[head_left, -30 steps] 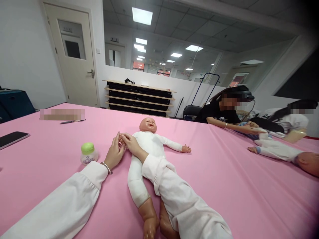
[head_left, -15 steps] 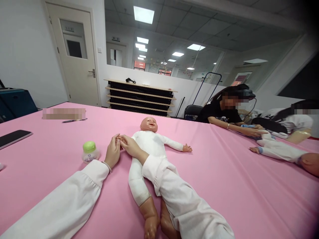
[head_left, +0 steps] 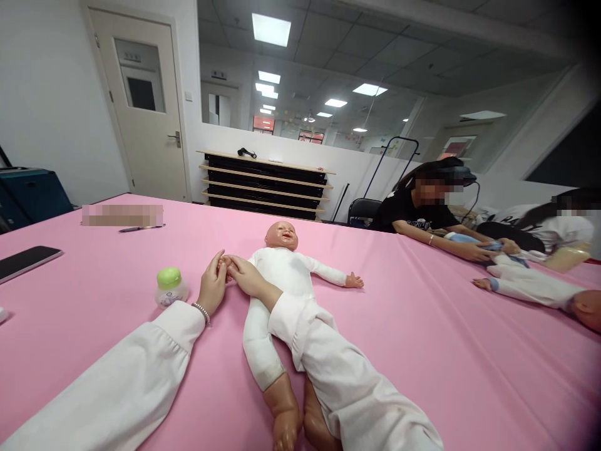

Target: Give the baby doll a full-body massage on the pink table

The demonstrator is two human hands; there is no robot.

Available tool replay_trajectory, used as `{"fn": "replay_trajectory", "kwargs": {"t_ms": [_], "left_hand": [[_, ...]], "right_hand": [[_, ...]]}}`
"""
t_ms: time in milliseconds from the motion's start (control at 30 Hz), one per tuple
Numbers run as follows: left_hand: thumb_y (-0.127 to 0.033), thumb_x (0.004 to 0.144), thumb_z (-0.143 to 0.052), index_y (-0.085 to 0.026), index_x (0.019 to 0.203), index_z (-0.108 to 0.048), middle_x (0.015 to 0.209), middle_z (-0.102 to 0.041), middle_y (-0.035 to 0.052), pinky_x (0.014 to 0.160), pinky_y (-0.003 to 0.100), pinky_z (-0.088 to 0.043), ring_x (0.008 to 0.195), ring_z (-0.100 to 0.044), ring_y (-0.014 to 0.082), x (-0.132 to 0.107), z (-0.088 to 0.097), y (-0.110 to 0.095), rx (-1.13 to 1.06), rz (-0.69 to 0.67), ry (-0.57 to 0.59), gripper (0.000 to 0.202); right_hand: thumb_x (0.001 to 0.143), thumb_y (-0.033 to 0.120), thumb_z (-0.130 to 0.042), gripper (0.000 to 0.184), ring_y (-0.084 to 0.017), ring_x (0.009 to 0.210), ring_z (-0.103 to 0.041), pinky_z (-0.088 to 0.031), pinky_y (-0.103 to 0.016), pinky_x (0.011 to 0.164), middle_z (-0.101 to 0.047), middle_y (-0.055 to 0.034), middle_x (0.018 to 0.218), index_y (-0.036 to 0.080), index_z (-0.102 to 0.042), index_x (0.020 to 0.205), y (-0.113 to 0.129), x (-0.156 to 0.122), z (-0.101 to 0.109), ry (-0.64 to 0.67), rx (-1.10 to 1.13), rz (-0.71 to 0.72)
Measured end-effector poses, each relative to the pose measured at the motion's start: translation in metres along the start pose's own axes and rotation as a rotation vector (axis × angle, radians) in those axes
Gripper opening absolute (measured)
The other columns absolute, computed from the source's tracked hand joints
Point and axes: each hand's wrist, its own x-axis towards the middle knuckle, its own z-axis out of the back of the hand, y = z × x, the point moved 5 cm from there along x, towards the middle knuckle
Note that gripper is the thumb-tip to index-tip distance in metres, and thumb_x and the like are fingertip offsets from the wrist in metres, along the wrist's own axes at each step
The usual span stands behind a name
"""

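Observation:
A baby doll (head_left: 284,269) in a white body suit lies on its back on the pink table cover (head_left: 399,338), its head away from me and its bare feet toward me. My left hand (head_left: 213,285) and my right hand (head_left: 246,277) meet at the doll's hand on the left side, fingers closed around it. Most of that small hand is hidden by my fingers. My right forearm crosses over the doll's lower body and one leg. Beside my left wrist stands a jar with a green lid (head_left: 169,277).
A phone (head_left: 29,262) and a pen (head_left: 141,228) lie on the left of the table. To the right, a person in a black shirt (head_left: 399,213) handles blue cloth by another doll (head_left: 535,289). Another person in white sits farther right. A low shelf (head_left: 267,188) stands behind the table.
My hands stay at the doll's hand with hardly any movement. At the right, the other person's hands and the blue cloth have shifted over the second doll.

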Motion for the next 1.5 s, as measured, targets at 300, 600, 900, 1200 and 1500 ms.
{"fn": "replay_trajectory", "kwargs": {"t_ms": [300, 600, 900, 1200, 1500], "left_hand": [[-0.042, 0.085, -0.037, -0.013, 0.134, -0.037, 0.113, -0.055, 0.0118, 0.085, 0.03, -0.048, 0.088, -0.056, 0.0116, -0.004, -0.001, -0.006, 0.028, -0.064, 0.044, 0.057], [-0.034, 0.084, -0.038, -0.014, 0.132, -0.036, 0.125, -0.048, 0.0123, 0.101, 0.036, -0.04, 0.115, -0.049, 0.0182, -0.002, -0.001, -0.003, 0.139, -0.021, 0.018, 0.052], [-0.034, 0.081, -0.037, -0.006, 0.131, -0.038, 0.119, -0.052, 0.0235, 0.094, 0.054, -0.035, 0.116, -0.046, 0.0358, 0.008, 0.019, 0.016, 0.452, 0.36, -0.114, 0.057], [-0.025, 0.08, -0.034, 0.007, 0.125, -0.042, 0.118, -0.05, 0.0276, 0.102, 0.05, -0.027, 0.118, -0.042, 0.0357, 0.01, 0.019, 0.022, 0.586, 0.323, -0.024, 0.056], [-0.031, 0.086, -0.032, -0.017, 0.134, -0.034, 0.142, -0.031, 0.0086, 0.114, 0.044, -0.019, 0.134, -0.025, 0.0207, -0.052, 0.017, -0.048, 0.288, -0.252, -0.061, 0.05]], "right_hand": [[0.091, 0.038, -0.031, 0.028, -0.007, 0.077, -0.051, -0.036, -0.02, 0.07, -0.058, -0.0017, 0.092, 0.017, -0.048, 0.097, -0.008, 0.0, 0.005, -0.068, -0.15, -0.128], [0.09, 0.035, -0.033, 0.029, -0.009, 0.085, -0.052, -0.04, -0.023, 0.079, -0.058, -0.0036, 0.095, 0.015, -0.052, 0.099, -0.007, 0.001, 0.008, -0.115, -0.197, -0.144], [0.079, 0.035, -0.054, 0.045, -0.017, 0.12, -0.043, -0.03, -0.034, 0.106, -0.05, -0.0073, 0.124, 0.017, -0.052, 0.12, 0.126, -0.126, 0.03, 0.456, -0.323, 0.128], [0.075, 0.031, -0.056, 0.05, -0.022, 0.135, -0.024, -0.005, -0.048, 0.113, -0.042, -0.0102, 0.133, 0.019, -0.049, 0.123, 0.108, -0.205, 0.003, 0.608, -0.447, 0.153], [0.081, 0.032, -0.053, 0.031, -0.012, 0.13, -0.034, -0.002, -0.035, 0.116, -0.062, -0.006, 0.104, 0.016, -0.053, 0.108, 0.117, -0.196, -0.011, 0.504, -0.416, 0.247]]}}
